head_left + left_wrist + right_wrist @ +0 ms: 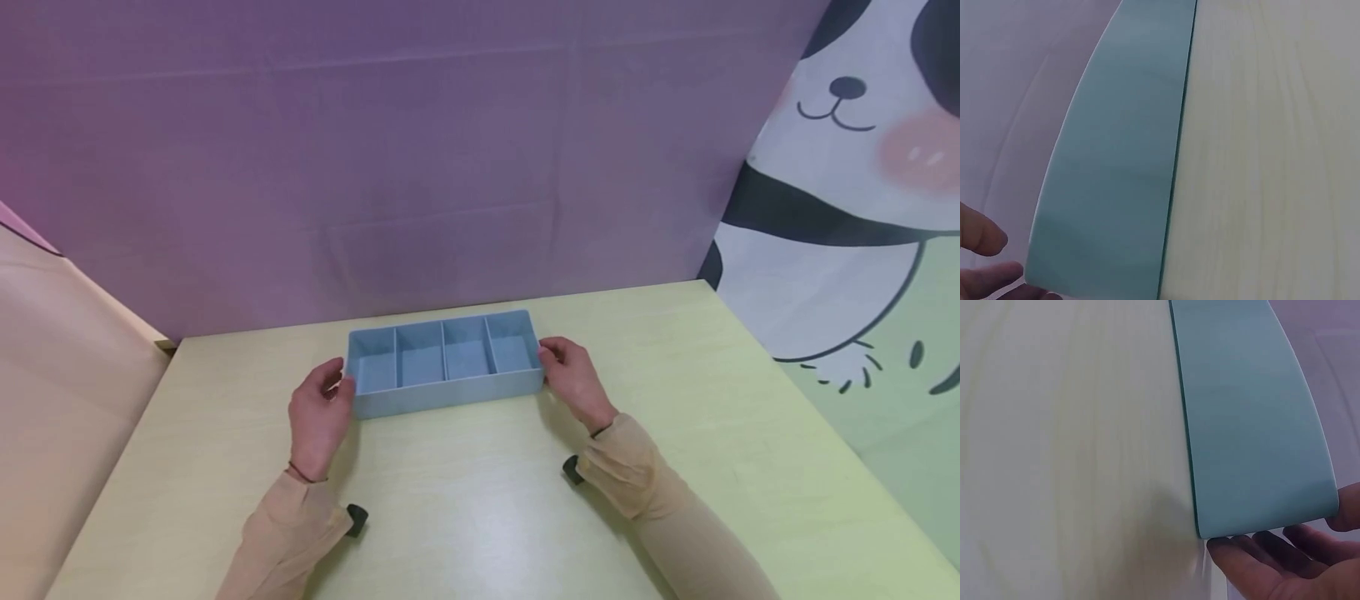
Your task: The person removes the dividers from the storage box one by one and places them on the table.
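Left hand (321, 414) and right hand (572, 377) clasp tray (450, 390) ends on counter (465, 500); grip looks light, probably positioning. Next move needs even lift.

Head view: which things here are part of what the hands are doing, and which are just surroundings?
In the work:
- blue four-compartment organizer tray, compartments empty
- left hand at the tray's left end
- right hand at the tray's right end

Just around:
- pale wooden table bearing the tray
- purple backdrop
- panda-print cloth to the right
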Action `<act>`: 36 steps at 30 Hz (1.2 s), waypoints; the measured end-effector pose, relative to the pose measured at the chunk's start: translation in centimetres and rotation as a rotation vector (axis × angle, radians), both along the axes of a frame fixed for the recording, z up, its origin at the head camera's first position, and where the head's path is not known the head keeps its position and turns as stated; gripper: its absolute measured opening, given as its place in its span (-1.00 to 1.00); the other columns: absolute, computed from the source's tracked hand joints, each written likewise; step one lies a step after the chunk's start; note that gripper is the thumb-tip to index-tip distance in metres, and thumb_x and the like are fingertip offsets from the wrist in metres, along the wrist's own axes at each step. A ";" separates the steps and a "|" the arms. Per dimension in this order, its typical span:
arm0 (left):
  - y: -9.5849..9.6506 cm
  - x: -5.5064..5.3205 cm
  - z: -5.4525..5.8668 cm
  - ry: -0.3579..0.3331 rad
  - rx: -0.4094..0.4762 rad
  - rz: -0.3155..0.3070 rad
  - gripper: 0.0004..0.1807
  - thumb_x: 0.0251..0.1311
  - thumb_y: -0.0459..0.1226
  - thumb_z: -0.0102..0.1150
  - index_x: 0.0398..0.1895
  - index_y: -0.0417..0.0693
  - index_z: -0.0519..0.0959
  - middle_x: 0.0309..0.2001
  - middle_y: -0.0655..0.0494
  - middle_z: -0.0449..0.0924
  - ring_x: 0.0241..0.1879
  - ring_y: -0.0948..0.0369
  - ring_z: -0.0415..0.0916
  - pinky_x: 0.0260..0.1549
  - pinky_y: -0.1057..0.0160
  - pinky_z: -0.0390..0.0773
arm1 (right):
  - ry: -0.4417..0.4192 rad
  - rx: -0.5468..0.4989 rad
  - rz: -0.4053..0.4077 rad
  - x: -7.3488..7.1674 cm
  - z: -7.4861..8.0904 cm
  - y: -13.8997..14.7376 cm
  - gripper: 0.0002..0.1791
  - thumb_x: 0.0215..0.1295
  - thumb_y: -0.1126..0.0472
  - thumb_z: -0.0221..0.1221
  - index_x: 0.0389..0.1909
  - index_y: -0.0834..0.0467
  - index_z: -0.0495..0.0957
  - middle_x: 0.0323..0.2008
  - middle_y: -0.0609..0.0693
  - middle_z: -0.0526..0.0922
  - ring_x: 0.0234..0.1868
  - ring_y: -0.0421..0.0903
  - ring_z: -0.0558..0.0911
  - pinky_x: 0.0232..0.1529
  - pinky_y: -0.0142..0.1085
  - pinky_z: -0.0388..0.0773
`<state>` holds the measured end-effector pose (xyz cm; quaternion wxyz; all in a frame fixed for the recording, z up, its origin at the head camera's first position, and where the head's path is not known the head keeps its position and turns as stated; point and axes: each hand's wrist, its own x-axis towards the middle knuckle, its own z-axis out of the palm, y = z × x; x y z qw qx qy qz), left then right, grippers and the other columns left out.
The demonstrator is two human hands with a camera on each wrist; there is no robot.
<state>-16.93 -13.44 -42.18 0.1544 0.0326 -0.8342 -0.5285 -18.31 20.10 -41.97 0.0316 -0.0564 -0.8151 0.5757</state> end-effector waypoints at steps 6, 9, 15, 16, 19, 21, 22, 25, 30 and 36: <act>0.8 -0.1 0.2 0.140 -0.101 0.005 -0.69 0.17 -0.41 0.11 -0.03 -0.36 0.59 0.00 -0.28 0.58 0.09 -0.12 0.46 0.06 -0.03 0.39 | -0.002 0.001 -0.004 0.0 -0.1 0.0 -0.61 0.45 0.25 -0.07 0.14 0.45 0.38 0.05 0.36 0.50 -0.02 0.19 0.53 -0.23 -0.31 0.51; 1.2 -0.2 0.4 0.167 -0.163 -0.009 -0.70 0.15 -0.40 0.13 -0.06 -0.35 0.59 -0.02 -0.26 0.58 0.09 -0.13 0.45 0.09 -0.02 0.35 | 0.003 0.002 -0.007 0.0 -0.2 0.0 -0.61 0.45 0.26 -0.06 0.14 0.45 0.38 0.04 0.36 0.50 -0.03 0.18 0.53 -0.24 -0.31 0.51; 2.0 -0.7 1.2 0.187 -0.258 -0.070 -0.73 0.15 -0.36 0.14 -0.12 -0.35 0.62 -0.06 -0.23 0.59 0.02 -0.11 0.48 0.06 -0.02 0.35 | 0.017 0.008 -0.011 -0.1 -0.3 0.0 -0.62 0.45 0.26 -0.06 0.12 0.45 0.40 0.02 0.36 0.51 -0.08 0.12 0.54 -0.27 -0.34 0.49; 2.1 -0.9 1.3 0.176 -0.275 -0.082 -0.73 0.16 -0.35 0.14 -0.13 -0.35 0.62 -0.07 -0.23 0.60 0.01 -0.11 0.49 0.05 -0.03 0.36 | 0.017 0.009 -0.011 -0.1 -0.3 0.0 -0.62 0.45 0.25 -0.06 0.12 0.45 0.40 0.02 0.36 0.52 -0.08 0.12 0.54 -0.27 -0.35 0.49; 2.6 -1.4 1.7 0.130 -0.337 -0.122 -0.71 0.18 -0.30 0.13 -0.13 -0.35 0.63 -0.09 -0.22 0.61 -0.02 -0.12 0.51 0.01 -0.06 0.40 | 0.015 0.010 -0.011 -0.1 -0.3 0.0 -0.61 0.45 0.25 -0.06 0.13 0.44 0.40 0.03 0.35 0.52 -0.06 0.14 0.54 -0.26 -0.35 0.49; 2.9 -1.7 1.9 0.109 -0.385 -0.147 -0.69 0.20 -0.27 0.12 -0.13 -0.35 0.63 -0.12 -0.22 0.63 -0.05 -0.12 0.53 -0.03 -0.07 0.43 | 0.016 0.011 -0.010 0.0 -0.2 0.0 -0.61 0.45 0.25 -0.06 0.13 0.44 0.40 0.04 0.34 0.51 -0.04 0.16 0.54 -0.25 -0.34 0.49; 3.0 -2.0 1.9 0.102 -0.412 -0.158 -0.69 0.20 -0.25 0.12 -0.15 -0.34 0.64 -0.15 -0.22 0.64 -0.08 -0.12 0.54 -0.06 -0.07 0.45 | 0.015 0.012 -0.011 0.0 -0.2 0.0 -0.61 0.44 0.25 -0.06 0.13 0.44 0.39 0.04 0.34 0.51 -0.03 0.17 0.53 -0.25 -0.33 0.49; 3.4 -2.5 2.1 0.096 -0.487 -0.178 -0.67 0.21 -0.20 0.13 -0.21 -0.34 0.66 -0.22 -0.23 0.66 -0.18 -0.12 0.58 -0.16 -0.09 0.50 | 0.011 0.013 -0.011 0.0 -0.2 0.0 -0.60 0.44 0.24 -0.06 0.14 0.44 0.39 0.04 0.33 0.51 -0.03 0.16 0.53 -0.25 -0.33 0.49; 3.7 -3.0 2.1 0.063 -0.588 -0.177 -0.65 0.22 -0.13 0.16 -0.49 -0.26 0.68 -0.48 -0.13 0.66 -0.43 -0.08 0.59 -0.39 -0.06 0.53 | 0.006 0.012 -0.012 0.0 -0.2 0.0 -0.61 0.45 0.24 -0.07 0.13 0.43 0.40 0.03 0.32 0.52 -0.09 0.10 0.53 -0.28 -0.36 0.48; 4.0 -3.5 1.6 0.002 -0.661 -0.156 -0.61 0.20 -0.11 0.16 -0.71 -0.13 0.61 -0.72 0.07 0.50 -0.66 0.05 0.45 -0.65 0.05 0.42 | 0.003 0.013 -0.011 -0.1 -0.2 0.0 -0.62 0.45 0.25 -0.06 0.13 0.43 0.40 0.03 0.32 0.52 -0.08 0.09 0.54 -0.26 -0.36 0.47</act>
